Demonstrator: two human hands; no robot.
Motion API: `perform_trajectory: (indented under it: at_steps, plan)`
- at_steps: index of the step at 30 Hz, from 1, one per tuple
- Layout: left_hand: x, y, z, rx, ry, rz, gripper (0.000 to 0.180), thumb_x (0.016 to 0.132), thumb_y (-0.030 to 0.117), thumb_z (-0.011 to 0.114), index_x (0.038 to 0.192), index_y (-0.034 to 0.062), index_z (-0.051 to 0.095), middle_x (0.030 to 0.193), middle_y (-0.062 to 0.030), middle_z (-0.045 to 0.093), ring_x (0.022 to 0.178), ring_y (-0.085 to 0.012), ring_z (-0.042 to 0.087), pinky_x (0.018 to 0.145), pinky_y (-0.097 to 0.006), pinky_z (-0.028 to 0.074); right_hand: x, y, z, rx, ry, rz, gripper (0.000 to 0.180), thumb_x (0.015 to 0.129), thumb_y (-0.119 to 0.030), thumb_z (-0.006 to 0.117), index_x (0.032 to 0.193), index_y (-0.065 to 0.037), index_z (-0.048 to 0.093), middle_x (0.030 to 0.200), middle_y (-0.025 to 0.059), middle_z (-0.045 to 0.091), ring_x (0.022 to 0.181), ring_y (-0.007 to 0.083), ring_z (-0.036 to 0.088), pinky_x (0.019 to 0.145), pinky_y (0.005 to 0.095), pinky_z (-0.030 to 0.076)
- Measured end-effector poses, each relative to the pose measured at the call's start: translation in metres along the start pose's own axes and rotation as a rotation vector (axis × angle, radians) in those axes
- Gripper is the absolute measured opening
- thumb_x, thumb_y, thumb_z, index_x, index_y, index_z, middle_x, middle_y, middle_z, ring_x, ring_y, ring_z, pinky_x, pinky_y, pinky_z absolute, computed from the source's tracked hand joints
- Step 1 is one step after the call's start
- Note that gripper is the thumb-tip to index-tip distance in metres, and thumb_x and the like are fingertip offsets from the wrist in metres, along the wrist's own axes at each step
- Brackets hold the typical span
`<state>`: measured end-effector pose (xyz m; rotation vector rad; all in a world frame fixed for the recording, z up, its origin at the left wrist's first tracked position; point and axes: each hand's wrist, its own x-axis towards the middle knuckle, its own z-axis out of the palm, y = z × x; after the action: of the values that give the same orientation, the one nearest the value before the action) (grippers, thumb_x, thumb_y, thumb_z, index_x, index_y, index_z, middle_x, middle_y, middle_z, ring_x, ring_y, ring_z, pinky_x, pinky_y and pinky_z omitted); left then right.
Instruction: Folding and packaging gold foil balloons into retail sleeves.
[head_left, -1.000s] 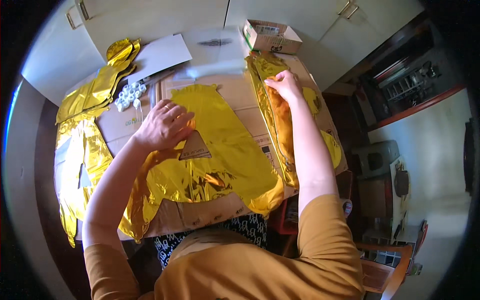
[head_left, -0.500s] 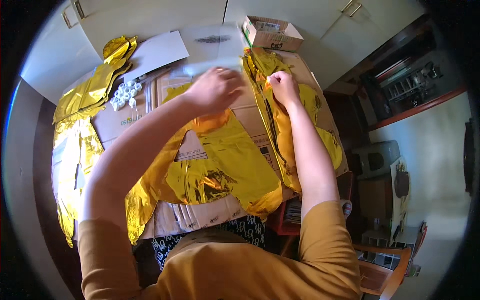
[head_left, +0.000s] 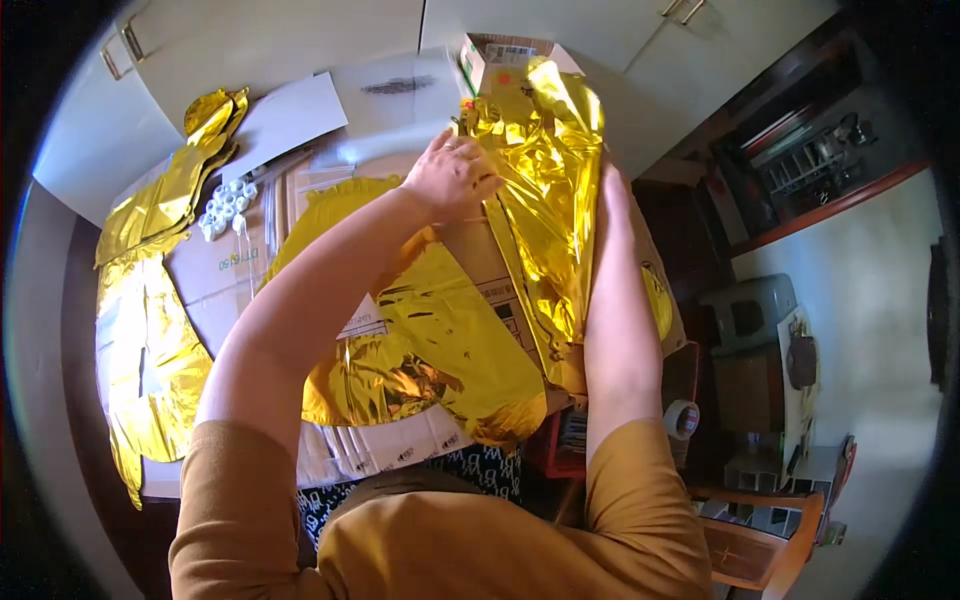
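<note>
A flat gold foil balloon (head_left: 545, 190), crumpled and shiny, stands partly raised at the right side of the table. My right hand (head_left: 614, 190) is against its right edge, with the fingers hidden behind the foil. At the balloon's left edge is my left hand (head_left: 455, 178), back up, fingers stretched and a little apart. Under my left forearm another gold foil balloon (head_left: 450, 320) lies flat, partly covered by the arm.
Cardboard (head_left: 225, 265) covers the table. At the left lie more gold foil balloons (head_left: 150, 350), small white rolls (head_left: 228, 208) and a white sheet (head_left: 285, 120). Behind the raised foil stands an open carton (head_left: 480, 65). A tape roll (head_left: 683, 418) and wooden chair (head_left: 750, 550) are at right.
The right-hand balloon has been lifted and spread, its top rising toward the carton. My right hand has gone from a pinch on its front to behind its right edge. My left hand has shifted slightly.
</note>
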<state>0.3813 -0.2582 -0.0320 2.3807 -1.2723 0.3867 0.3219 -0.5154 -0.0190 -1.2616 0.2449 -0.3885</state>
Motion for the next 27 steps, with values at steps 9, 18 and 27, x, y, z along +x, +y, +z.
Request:
perform_trajectory:
  at_steps: [9, 18, 27]
  plan:
    - [0.039, 0.12, -0.004, 0.155, -0.397, -0.139, 0.085, 0.09, 0.071, 0.042, 0.148, 0.0087, 0.039, 0.151, -0.018, 0.038, 0.146, -0.0331, 0.025, 0.122, -0.05, 0.012, -0.005, -0.022, -0.05, -0.021, 0.143, -0.026, 0.031, 0.101, -0.025, 0.05, 0.117, -0.002, 0.062, 0.099, 0.011, 0.066, 0.084, 0.0225, 0.066, 0.073, 0.039, 0.055]
    - [0.01, 0.101, 0.029, 0.133, -0.248, -0.06, 0.111, 0.076, 0.089, 0.046, 0.149, 0.006, 0.034, 0.152, -0.022, 0.031, 0.145, -0.0393, 0.023, 0.12, -0.054, 0.014, -0.101, -0.167, -0.224, -0.488, 0.454, -0.221, 0.026, 0.099, -0.022, 0.054, 0.114, -0.004, 0.063, 0.097, 0.0117, 0.065, 0.085, 0.0244, 0.065, 0.074, 0.0394, 0.054]
    - [0.025, 0.11, 0.02, 0.159, -0.367, -0.043, 0.121, 0.071, 0.094, 0.042, 0.152, 0.0055, 0.03, 0.154, -0.0217, 0.03, 0.148, -0.039, 0.018, 0.121, -0.054, 0.007, -0.256, -0.296, -0.364, -1.475, 0.951, -0.126, 0.022, 0.097, -0.019, 0.057, 0.112, -0.006, 0.064, 0.096, 0.0124, 0.065, 0.086, 0.0263, 0.065, 0.075, 0.0397, 0.053]
